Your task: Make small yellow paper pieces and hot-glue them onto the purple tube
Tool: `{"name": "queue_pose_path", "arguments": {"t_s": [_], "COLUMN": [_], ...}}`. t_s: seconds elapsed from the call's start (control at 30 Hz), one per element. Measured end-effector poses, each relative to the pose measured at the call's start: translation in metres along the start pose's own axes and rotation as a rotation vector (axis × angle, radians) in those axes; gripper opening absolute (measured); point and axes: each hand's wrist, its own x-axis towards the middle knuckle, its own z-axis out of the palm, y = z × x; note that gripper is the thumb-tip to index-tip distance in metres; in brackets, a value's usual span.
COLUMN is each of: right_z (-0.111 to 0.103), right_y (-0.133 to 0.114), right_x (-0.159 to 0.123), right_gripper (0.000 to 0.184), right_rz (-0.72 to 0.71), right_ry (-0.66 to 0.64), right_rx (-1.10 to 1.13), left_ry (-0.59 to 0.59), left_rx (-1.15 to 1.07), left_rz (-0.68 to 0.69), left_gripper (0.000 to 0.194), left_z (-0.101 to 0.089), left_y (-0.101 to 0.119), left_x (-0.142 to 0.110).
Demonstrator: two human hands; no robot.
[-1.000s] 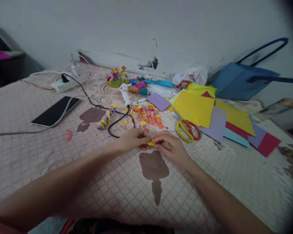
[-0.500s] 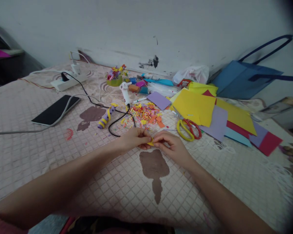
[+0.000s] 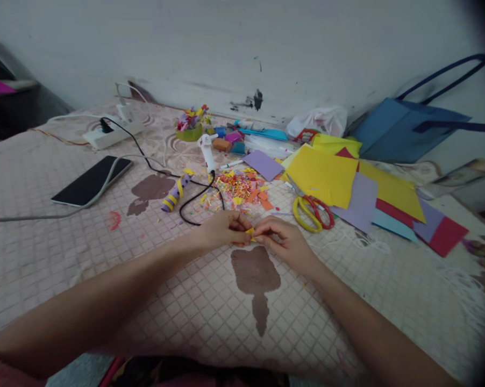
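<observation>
Left hand (image 3: 222, 230) and right hand (image 3: 286, 240): fingers pinching a small, flat, yellow paper-like piece (image 3: 250, 233) above the pale lattice-patterned surface (image 3: 178, 301) | Done: purple paper-like tube (image 3: 175, 194), spirally banded yellow (lying left) | Apparently unfinished: the held piece, apart from the tube.

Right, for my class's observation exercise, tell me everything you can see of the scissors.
The scissors lie on the patterned cloth, their two plastic-looking loops side by side: yellow left, red right. The slim grey blades look metallic and point away and leftward, reaching the edge of the large yellow sheet; how far they are parted is unclear. Neither the left hand nor the right hand touches them.
</observation>
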Motion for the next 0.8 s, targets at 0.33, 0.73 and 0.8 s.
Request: {"name": "queue_pose_path", "arguments": {"t_s": [0.33,0.73,0.8], "right_z": [0.009,0.016,0.016], "right_y": [-0.006,-0.006,-0.006], "right_x": [-0.003,-0.003,-0.004], "right_gripper": [0.005,0.004,0.005], "right_rz": [0.206,0.288,0.286], "right_ry": [0.056,0.137,0.147], "right_rx": [0.013,0.111,0.109], "left_ry": [-0.016,0.012,0.023], "left_rx": [-0.013,-0.075,-0.073], "left_rz": [0.048,0.005,0.003], "left_gripper": [0.020,0.016,0.016], "left_z": [0.002,0.003,0.004], "left_y": [-0.002,-0.003,-0.003], "left_x": [0.000,0.000,0.000]}}
